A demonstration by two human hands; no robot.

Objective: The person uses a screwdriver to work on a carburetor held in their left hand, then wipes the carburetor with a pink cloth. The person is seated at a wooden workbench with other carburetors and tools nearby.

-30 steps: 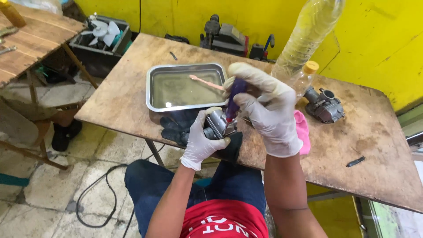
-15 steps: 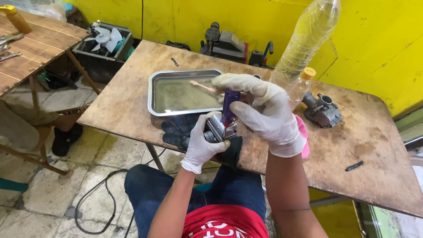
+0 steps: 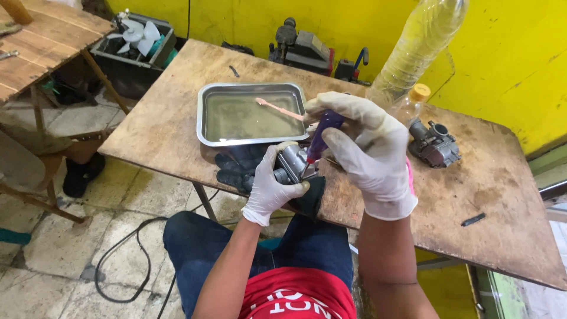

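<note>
Single view only, from a camera worn on the person's head. It looks steeply down and forward across the table [image 3: 177, 127], set at close range above the near edge. The lap and knees show at the bottom centre, so the camera sits almost over the person's own body. Both forearms enter from the bottom, and the left hand [image 3: 270, 183] and right hand [image 3: 369, 153] fall near mid-frame over the near edge. The table runs skewed, its far edge against the yellow wall [image 3: 520, 53] at the top. Floor [image 3: 77, 248] fills the lower left. No second view shares the scene.
</note>
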